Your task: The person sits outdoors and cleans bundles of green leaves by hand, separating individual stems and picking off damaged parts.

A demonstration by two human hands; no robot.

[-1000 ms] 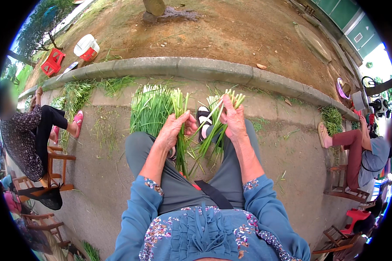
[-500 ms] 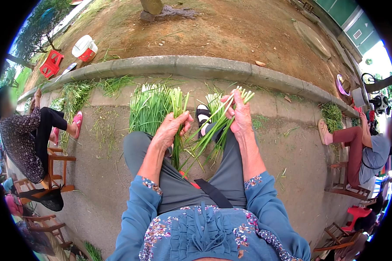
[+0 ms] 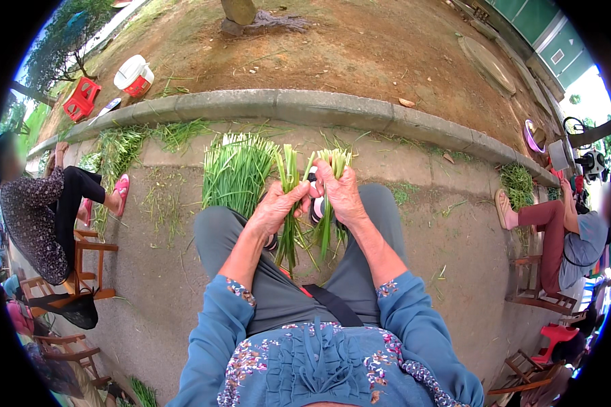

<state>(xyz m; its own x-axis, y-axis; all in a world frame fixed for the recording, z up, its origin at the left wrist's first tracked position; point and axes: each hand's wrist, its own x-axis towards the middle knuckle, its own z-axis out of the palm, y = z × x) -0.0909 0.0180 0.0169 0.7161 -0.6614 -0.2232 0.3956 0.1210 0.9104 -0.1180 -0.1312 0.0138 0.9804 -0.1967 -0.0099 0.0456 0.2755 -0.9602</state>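
Your left hand [image 3: 273, 209] holds a bunch of green stalks [image 3: 289, 203] tight above your knees. Your right hand [image 3: 343, 193] grips another green bunch [image 3: 332, 166]. A red and white bucket [image 3: 133, 75] lies tipped on the dirt; what's inside is hidden.

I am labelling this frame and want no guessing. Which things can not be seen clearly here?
Head view only:
- Left hand: its grip hides the middle of the green stalks.
- Right hand: covers most of the second bunch.
- Footwear between the knees: largely behind hands and stalks.
- Seated person at left: face blurred.
- Seated person at right: cut off by the rim.
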